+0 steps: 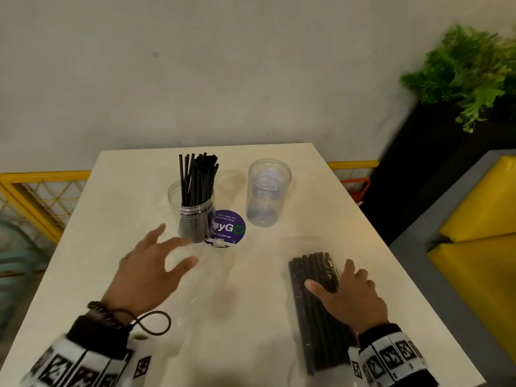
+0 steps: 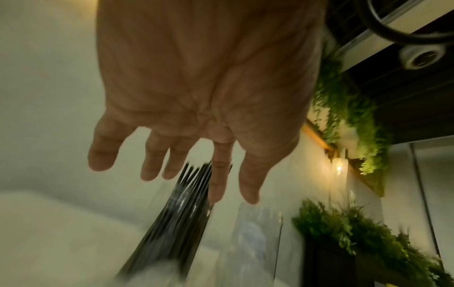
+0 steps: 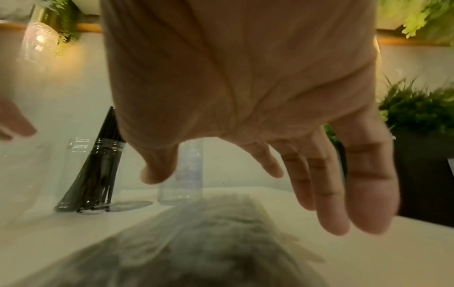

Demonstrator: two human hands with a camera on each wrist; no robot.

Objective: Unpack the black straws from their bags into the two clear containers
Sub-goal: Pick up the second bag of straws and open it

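A clear container [image 1: 195, 216] at the table's middle left holds a bunch of black straws [image 1: 196, 180] standing upright. To its right stands a second clear container [image 1: 266, 194], with no straws in it. A clear bag of black straws [image 1: 312, 303] lies flat at the front right. My right hand [image 1: 329, 275] is spread over it, fingers straight, and contact is unclear. Just short of the filled container hovers my left hand [image 1: 173, 255], open and holding nothing, above a faint empty clear bag [image 1: 206, 289]. The left wrist view shows my left hand [image 2: 196, 136] before the straws [image 2: 176, 223].
The cream table [image 1: 251, 344] has a round purple sticker [image 1: 231, 227] beside the filled container. A grey wall stands behind. A dark planter with green foliage [image 1: 469, 71] and yellow seat cushions [image 1: 480, 219] lie to the right, and a yellow railing [image 1: 33, 196] to the left.
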